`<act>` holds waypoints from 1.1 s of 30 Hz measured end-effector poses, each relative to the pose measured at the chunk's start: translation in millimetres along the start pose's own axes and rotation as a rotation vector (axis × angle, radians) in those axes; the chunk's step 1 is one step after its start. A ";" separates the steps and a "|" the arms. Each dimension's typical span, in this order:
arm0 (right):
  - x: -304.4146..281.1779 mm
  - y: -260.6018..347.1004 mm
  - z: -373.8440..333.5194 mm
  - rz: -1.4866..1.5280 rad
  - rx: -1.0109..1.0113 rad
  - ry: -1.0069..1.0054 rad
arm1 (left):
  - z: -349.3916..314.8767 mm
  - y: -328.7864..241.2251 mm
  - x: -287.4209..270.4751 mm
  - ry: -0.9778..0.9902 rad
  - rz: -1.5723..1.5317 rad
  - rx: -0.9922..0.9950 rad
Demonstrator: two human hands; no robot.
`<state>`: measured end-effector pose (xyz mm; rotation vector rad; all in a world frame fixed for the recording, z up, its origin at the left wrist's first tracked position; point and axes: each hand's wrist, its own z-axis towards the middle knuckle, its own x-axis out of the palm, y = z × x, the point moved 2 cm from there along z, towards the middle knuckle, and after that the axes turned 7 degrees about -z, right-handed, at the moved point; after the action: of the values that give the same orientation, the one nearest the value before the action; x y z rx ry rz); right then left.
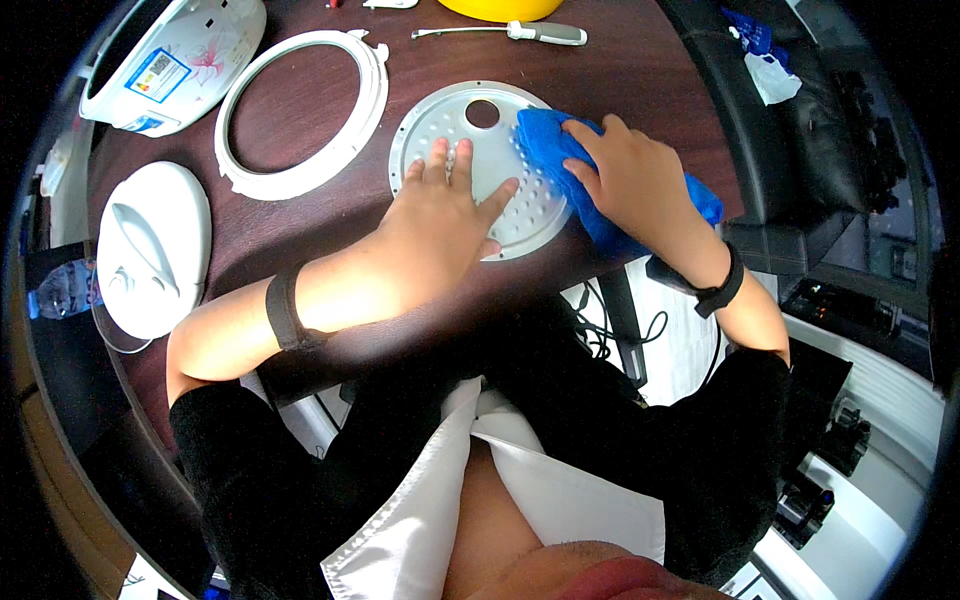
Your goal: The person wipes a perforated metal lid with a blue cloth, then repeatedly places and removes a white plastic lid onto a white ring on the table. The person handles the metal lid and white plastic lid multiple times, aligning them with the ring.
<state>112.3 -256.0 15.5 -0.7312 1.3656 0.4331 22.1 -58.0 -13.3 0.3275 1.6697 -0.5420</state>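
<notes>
A round, pale grey disc with raised bumps and one round hole lies flat on the dark wooden table. Fingers spread, my left hand rests on the disc's near left part. In my right hand is a crumpled blue cloth, gripped between thumb and fingers. The cloth touches the disc's right edge, and its loose end hangs toward the table's near edge. Part of the disc is hidden beneath my left hand and the cloth.
Left of the disc lies a white plastic ring. Beyond it stands a white housing with a flower print; nearer is a white oval cover. A grey-handled screwdriver and a yellow round object lie at the far side.
</notes>
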 end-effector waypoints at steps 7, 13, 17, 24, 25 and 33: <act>20.7 -7.2 52.1 -0.081 -0.233 -0.262 | 0.8 -0.9 0.0 -0.041 0.038 0.033; 31.0 -19.1 95.0 0.029 -0.495 -0.315 | 0.3 -0.7 0.9 -0.057 0.076 0.038; 27.0 -21.0 101.9 0.090 -0.522 -0.298 | -1.1 0.1 1.4 -0.057 0.041 0.027; 28.9 -44.4 55.7 0.040 -0.239 -0.136 | -4.9 9.2 2.2 -0.035 -0.029 0.046; 26.5 -43.0 48.0 0.023 -0.196 -0.116 | -6.3 12.5 3.4 -0.042 -0.048 0.064; 33.9 -21.5 89.6 0.018 -0.239 -0.204 | -4.7 17.3 -1.5 0.012 -0.058 0.101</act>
<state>197.3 -213.8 -9.5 -0.8456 1.1408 0.6752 27.1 -40.7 -14.2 0.3573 1.6705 -0.6709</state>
